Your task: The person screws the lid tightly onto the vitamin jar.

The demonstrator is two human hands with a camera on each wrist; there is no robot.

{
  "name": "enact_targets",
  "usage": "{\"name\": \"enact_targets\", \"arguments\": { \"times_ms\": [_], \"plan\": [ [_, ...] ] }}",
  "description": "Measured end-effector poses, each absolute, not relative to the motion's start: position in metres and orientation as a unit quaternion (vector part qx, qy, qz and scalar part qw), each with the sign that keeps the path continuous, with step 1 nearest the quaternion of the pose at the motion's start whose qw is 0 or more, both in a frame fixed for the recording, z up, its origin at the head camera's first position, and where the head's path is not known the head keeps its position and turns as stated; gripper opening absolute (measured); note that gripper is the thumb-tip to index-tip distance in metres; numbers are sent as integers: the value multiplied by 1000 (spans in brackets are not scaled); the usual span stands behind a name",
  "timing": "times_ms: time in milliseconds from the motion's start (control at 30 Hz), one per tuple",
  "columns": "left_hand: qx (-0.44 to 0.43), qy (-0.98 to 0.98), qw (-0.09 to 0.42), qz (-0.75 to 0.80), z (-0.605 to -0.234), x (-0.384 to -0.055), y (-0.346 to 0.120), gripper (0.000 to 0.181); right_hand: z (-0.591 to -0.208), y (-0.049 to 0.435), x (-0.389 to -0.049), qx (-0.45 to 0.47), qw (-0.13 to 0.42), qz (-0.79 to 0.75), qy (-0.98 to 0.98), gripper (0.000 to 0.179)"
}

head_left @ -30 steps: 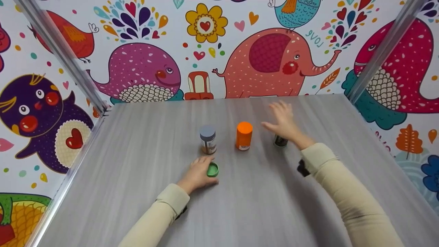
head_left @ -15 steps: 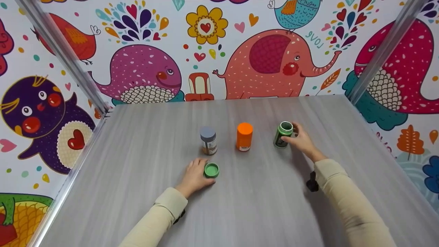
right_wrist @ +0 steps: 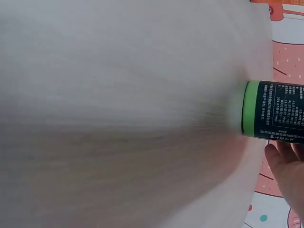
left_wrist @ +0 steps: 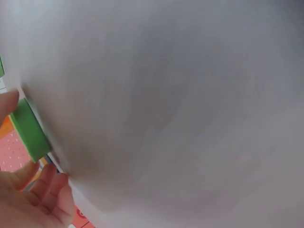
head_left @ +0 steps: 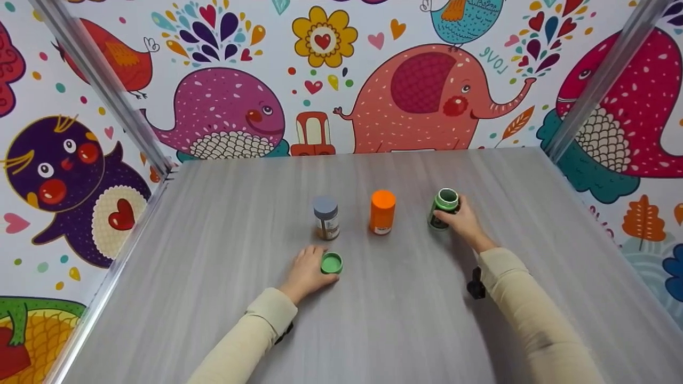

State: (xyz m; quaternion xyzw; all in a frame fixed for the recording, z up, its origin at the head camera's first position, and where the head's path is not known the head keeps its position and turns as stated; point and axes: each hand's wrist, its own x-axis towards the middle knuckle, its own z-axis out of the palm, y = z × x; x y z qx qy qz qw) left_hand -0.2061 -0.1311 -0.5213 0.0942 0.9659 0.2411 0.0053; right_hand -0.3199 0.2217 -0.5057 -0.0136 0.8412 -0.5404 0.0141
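Two hands are on the grey wood-grain surface (head_left: 224,224), both in cream sleeves. The right hand (head_left: 463,223) is wrapped around an open green bottle (head_left: 443,208), fingers curled round its side, and the bottle stands upright on the surface with its mouth showing, no cap on it. In the right wrist view you can see the same bottle (right_wrist: 275,111) pretty close up: green body with a dark label full of small print, and the fingers (right_wrist: 287,175) sitting against its side. The left hand (head_left: 308,271) rests on the surface nearer the person, with its fingers curled round a green cap (head_left: 331,263) that lies flat with the hollow side up. The left wrist view shows that cap (left_wrist: 28,128) edge-on, pinched between a fingertip on one side and the rest of the fingers on the other.

Cap and bottle are well apart, the cap toward the front left and the bottle further back on the right. Between them, in the same row as the green bottle, there's an orange bottle (head_left: 382,212) with its orange cap on, just left of the green one, and left of that a small jar with a grey lid (head_left: 326,217), standing just behind the left hand. All three containers are upright and not touching each other.

Behind it all is a cartoon wall with a pink elephant (head_left: 421,101) and a purple whale (head_left: 224,114).
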Motion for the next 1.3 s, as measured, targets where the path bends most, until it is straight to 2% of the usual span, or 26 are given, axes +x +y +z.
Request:
{"name": "enact_targets", "arguments": {
  "times_ms": [233, 633, 933, 1300],
  "plan": [
    [91, 968, 18, 231, -519, -208, -130, 59, -501, 213, -309, -64, 13, -525, 849, 63],
    [77, 971, 14, 226, -521, -209, -130, 56, -493, 172, -270, -164, 71, -520, 835, 61],
    [72, 971, 12, 227, -519, -209, -129, 55, -498, 150, -250, -193, 98, -529, 821, 62],
    [75, 971, 3, 226, -520, -207, -130, 52, -505, 144, -245, -218, 93, -517, 823, 63]
  ]
}}
